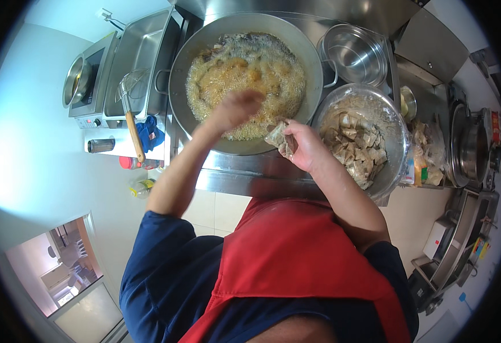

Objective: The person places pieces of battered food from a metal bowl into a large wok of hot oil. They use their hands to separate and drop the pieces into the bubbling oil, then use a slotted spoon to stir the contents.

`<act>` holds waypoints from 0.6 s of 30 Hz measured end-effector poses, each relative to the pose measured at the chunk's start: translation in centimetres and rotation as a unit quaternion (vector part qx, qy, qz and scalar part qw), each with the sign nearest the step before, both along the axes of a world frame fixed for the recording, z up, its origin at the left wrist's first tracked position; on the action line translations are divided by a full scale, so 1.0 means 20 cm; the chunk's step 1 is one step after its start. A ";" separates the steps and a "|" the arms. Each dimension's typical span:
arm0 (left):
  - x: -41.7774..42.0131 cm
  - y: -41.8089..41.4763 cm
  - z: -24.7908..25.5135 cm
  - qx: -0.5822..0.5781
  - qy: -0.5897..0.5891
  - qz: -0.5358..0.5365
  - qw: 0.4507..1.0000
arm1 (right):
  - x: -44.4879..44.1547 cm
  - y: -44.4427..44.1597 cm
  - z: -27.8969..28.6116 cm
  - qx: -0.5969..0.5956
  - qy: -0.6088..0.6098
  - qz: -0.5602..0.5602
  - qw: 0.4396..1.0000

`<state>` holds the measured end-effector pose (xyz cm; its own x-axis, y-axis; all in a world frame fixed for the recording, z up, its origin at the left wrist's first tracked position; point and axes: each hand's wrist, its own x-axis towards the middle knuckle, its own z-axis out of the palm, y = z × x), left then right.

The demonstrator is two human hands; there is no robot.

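Note:
A wide metal wok [177, 98] holds bubbling golden oil [250, 77] with food frying in it. Above the oil, my left hand [239, 109] is blurred by motion, so its fingers and anything in them cannot be made out. At the wok's near right rim, my right hand [304, 143] grips a cluster of thin, batter-coated pieces [281, 139]. A large metal bowl [398, 133] to the right contains many similar flour-dusted brown pieces [353, 150], partly hidden by my right forearm.
Stacked steel bowls [355, 53] stand behind the coated-food bowl. Left of the wok are a deep steel pan [141, 38], a wood-handled wire skimmer [132, 128] and a blue cloth [149, 133]. A microwave oven [98, 64] stands farther left. Plastic bags [426, 150] lie at right.

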<state>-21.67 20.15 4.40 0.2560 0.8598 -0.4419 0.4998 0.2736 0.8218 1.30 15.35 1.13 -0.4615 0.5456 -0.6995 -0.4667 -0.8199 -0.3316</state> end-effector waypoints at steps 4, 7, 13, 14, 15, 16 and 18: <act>0.25 -0.36 -0.01 0.025 -0.104 0.010 0.994 | 0.00 0.00 0.15 0.066 -0.089 0.087 0.990; 0.25 -0.44 -0.08 0.050 -0.067 0.009 0.996 | 0.01 -0.02 0.12 0.067 -0.129 0.108 0.984; 0.26 -0.53 -0.14 0.114 -0.040 0.165 0.979 | -0.02 -0.04 -0.02 -0.003 -0.045 0.026 0.999; 0.23 -0.51 -0.17 0.113 -0.020 0.209 0.971 | -0.02 -0.02 -0.07 -0.022 -0.030 0.008 0.999; 0.18 -0.50 -0.21 0.110 -0.002 0.253 0.961 | -0.02 -0.01 -0.08 -0.041 -0.016 -0.009 0.999; 0.11 -0.48 -0.29 0.162 0.010 0.250 0.954 | -0.02 0.02 -0.09 -0.036 -0.024 -0.022 0.999; 0.00 -0.44 -0.32 0.154 0.081 0.244 0.954 | -0.04 0.12 -0.08 -0.023 -0.039 -0.048 0.998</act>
